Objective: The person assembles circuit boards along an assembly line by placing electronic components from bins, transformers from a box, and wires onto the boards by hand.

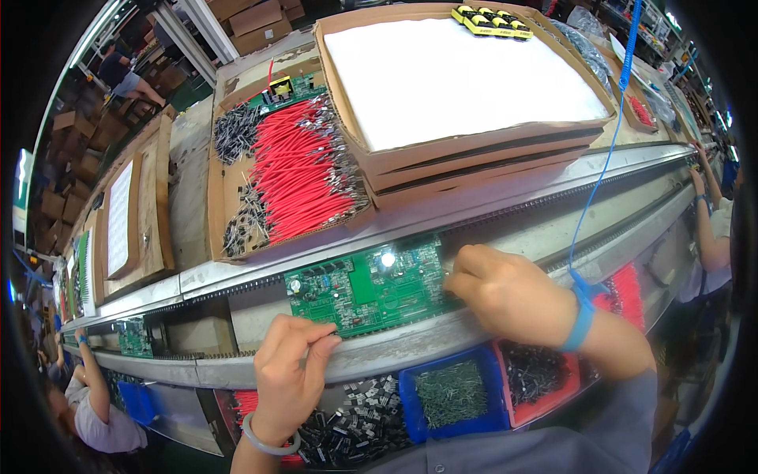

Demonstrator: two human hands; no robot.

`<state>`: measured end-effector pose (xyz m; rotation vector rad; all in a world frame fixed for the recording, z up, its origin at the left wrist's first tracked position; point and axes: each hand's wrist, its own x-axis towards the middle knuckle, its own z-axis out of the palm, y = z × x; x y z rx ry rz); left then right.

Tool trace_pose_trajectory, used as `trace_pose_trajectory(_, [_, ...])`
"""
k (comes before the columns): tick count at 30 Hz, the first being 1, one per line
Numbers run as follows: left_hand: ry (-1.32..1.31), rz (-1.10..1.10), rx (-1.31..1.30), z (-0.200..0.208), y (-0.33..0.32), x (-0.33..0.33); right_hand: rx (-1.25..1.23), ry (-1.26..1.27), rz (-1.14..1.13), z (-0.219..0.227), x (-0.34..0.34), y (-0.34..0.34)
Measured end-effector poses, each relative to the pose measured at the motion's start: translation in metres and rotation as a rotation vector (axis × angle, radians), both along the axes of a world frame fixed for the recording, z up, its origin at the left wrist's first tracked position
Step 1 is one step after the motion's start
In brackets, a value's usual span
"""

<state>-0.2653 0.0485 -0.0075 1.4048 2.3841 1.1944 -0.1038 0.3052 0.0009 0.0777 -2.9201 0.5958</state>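
Note:
A green circuit board (pixel 363 286) fitted with small parts lies between the metal rails of the line. My left hand (pixel 290 362) is at its near edge, thumb and forefinger pinched together; anything between them is too small to make out. At the board's right end, my right hand (pixel 505 294) has its fingers curled in, and its fingertips hide whatever they grip. A blue strap (pixel 582 320) with a cord circles my right wrist. Close below the board are a blue bin (pixel 407 403) of small greenish leaded parts and loose black components (pixel 355 430).
Beyond the far rail (pixel 237 272) stands a cardboard tray holding red wires (pixel 300 174) and black parts. Stacked boxes with a white sheet (pixel 458 79) carry yellow-black transformers (pixel 493 24). A red bin (pixel 545 412) sits at near right. Co-workers' arms reach in at both sides.

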Motion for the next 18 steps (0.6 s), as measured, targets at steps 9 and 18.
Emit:
trace_pose_trajectory(9, [0.045,0.018,-0.001,-0.008,0.003,-0.007,0.101,-0.015,0.025,-0.004,-0.004,-0.001])
trace_pose_trajectory(18, [0.069,-0.043,-0.036,-0.014,0.018,-0.013,0.026,0.317,0.127,0.022,-0.092,-0.034])
